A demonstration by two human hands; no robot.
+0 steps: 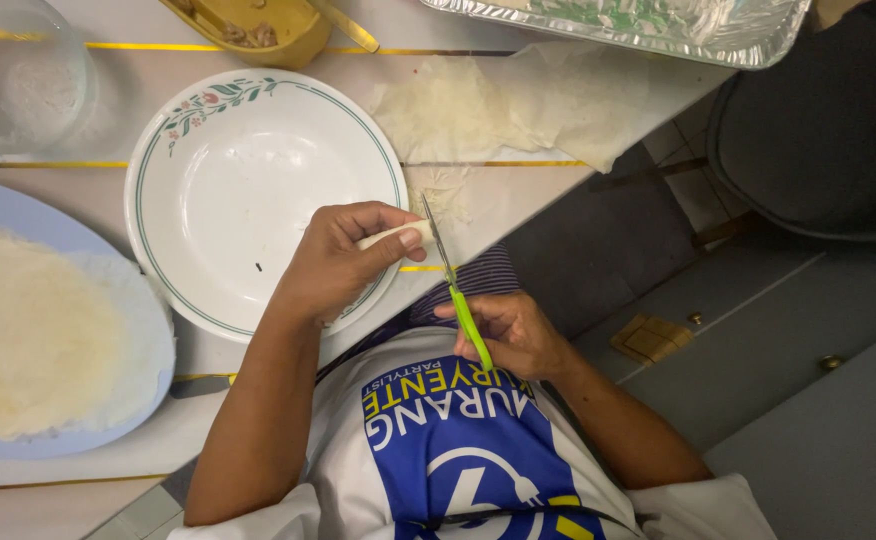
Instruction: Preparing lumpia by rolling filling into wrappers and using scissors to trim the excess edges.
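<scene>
My left hand [333, 262] grips a thin pale wrapped roll [405, 235] over the near rim of a white plate with a floral edge [228, 190]. My right hand [508, 333] holds green-handled scissors [455, 285], whose blades close on the roll's tip at the table edge. Both hands are close together above my lap.
A blue plate [18, 215] with a stack of pale wrappers [38, 340] lies at the left. Loose wrappers [518, 105] sit beyond the white plate. A foil tray [698, 35], a yellow bowl [278, 35] and a clear glass container [18, 75] stand farther back. A dark chair [818, 140] is at the right.
</scene>
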